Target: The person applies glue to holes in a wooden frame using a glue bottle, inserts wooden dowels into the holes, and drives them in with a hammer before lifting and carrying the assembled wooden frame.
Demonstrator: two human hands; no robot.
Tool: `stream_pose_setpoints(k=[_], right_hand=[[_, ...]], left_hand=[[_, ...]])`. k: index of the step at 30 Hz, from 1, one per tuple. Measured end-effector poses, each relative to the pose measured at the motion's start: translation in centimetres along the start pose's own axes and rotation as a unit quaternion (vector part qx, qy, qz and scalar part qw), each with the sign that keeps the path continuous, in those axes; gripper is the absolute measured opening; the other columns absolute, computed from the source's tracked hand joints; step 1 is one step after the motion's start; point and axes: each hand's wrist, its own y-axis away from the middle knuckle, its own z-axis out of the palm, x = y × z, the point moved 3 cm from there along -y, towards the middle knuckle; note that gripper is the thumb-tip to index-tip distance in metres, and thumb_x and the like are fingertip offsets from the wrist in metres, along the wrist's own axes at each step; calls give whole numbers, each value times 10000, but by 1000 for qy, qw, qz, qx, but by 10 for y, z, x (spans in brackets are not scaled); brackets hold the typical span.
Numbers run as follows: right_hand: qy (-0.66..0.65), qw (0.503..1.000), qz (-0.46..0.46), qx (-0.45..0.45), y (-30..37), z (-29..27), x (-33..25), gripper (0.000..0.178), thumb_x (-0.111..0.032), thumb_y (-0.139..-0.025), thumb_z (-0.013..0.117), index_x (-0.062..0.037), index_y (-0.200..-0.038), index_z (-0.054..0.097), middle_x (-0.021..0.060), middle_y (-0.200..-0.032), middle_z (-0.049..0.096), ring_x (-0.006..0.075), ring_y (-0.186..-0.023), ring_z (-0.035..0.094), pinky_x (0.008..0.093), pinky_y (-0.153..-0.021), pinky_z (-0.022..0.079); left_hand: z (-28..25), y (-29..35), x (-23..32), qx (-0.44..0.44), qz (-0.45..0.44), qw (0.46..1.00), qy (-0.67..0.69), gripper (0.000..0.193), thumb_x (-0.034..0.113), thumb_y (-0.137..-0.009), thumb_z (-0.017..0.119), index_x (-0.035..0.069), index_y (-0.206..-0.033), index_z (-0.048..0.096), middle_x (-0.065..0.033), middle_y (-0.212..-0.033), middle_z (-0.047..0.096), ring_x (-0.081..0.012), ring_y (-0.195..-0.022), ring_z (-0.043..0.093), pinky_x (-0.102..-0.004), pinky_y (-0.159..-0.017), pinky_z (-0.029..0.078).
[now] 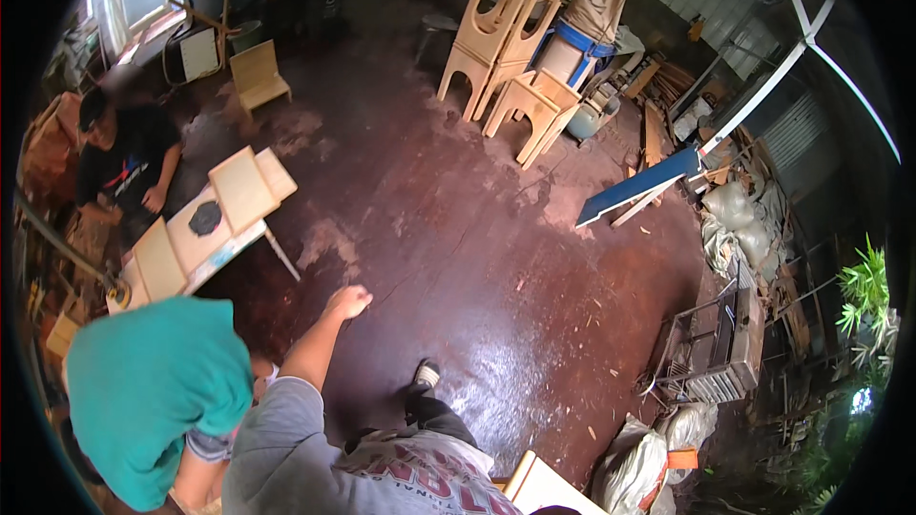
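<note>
My left arm, in a grey short sleeve, reaches forward over the floor. At its end my left hand (347, 302) is closed in a loose fist, and I see nothing in it. No object touches it; the nearest thing is a work table (250, 234) further left. My right hand does not show. By my right side at the lower edge lies part of a pale wooden panel (546, 490); what supports it is hidden. One of my shoes (427, 373) shows on the dark red floor (458, 257).
A person in a green shirt (157, 391) bends close at my left; another in black (129, 157) sits behind the table. Stacked wooden stools (496, 33) stand at the back. A blue board (639, 187) leans right, with a metal-framed rack (711, 348) and sacks (634, 467) nearer.
</note>
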Motion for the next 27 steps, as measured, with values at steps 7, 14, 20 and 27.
stream_pose_setpoints(k=[7, 14, 20, 27], right_hand=[[34, 995, -70, 57, -139, -93, -216, 625, -540, -965, 642, 75, -1009, 741, 172, -893, 726, 223, -798, 645, 387, -796, 529], [104, 962, -222, 121, -265, -200, -549, 647, -556, -972, 627, 80, -1029, 734, 188, -918, 723, 226, -817, 646, 391, -797, 527], [195, 926, -217, 240, -326, -348, -798, 665, -569, -979, 614, 83, -1046, 728, 201, -940, 720, 230, -834, 646, 393, -798, 525], [-81, 856, -396, 323, -421, -482, -1056, 620, -539, -1005, 576, 63, -857, 606, 151, -839, 606, 205, -799, 509, 431, -798, 417]], left_hand=[[31, -164, 52, -179, -75, 980, -45, 587, 546, -970, 565, 42, -1237, 703, -192, -1349, 651, -389, -1289, 588, -479, -1069, 450], [40, -402, 130, -170, -9, 968, 186, 667, 635, -978, 554, 74, -1315, 678, -172, -1275, 704, -278, -1214, 639, -435, -975, 493], [-34, -554, 382, -283, 33, 908, 306, 1008, 821, -903, 465, 16, -1510, 467, -224, -1525, 491, -379, -1398, 465, -528, -1158, 345], [-148, -689, 629, -342, 54, 686, 640, 1007, 814, -893, 486, 51, -1548, 426, -175, -1538, 495, -302, -1430, 436, -466, -1178, 321]])
